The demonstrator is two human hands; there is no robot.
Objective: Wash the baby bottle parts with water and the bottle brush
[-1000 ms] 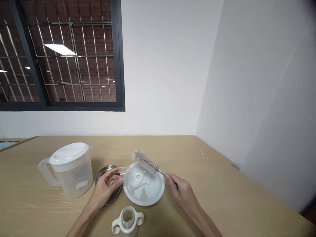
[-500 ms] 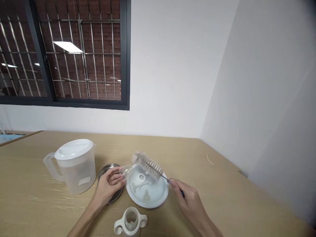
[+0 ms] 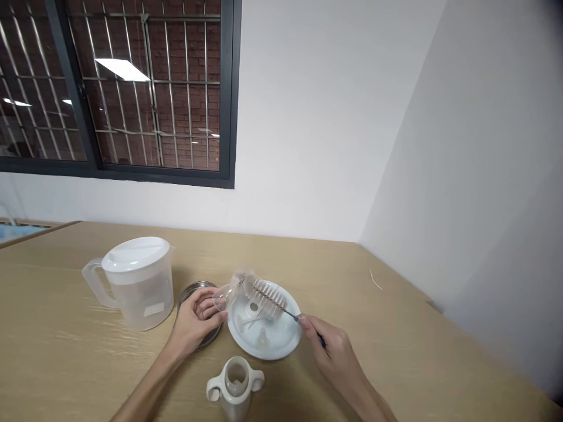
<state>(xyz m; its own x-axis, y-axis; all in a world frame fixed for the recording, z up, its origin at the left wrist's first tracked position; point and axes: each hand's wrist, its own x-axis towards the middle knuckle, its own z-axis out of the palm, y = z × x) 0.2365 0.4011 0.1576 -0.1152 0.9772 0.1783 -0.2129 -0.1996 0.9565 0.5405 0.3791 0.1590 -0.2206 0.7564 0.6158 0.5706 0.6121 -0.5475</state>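
Note:
My left hand (image 3: 197,316) is closed on a small clear cap (image 3: 222,299), its opening turned toward the right. In my right hand (image 3: 329,346) is the dark handle of a bottle brush (image 3: 268,298), whose pale bristles reach left to the cap's mouth. Whether the brush tip is inside the cap is hard to tell. Below the brush sits a white bowl (image 3: 281,346) with a ring and small translucent parts in it. A round metal dish (image 3: 189,288) lies partly hidden beneath my left hand. Nearer me stands a two-handled white bottle (image 3: 236,387), open at the top.
A translucent lidded pitcher (image 3: 145,293) stands on the left of the wooden table (image 3: 316,275). A thin pale strip (image 3: 376,280) lies toward the right. Behind the table are a white wall (image 3: 308,117) and a barred window (image 3: 132,88).
The brush has shifted left, its tip now meeting the clear cap. The whole scene sits slightly higher in view as the camera tilted a little.

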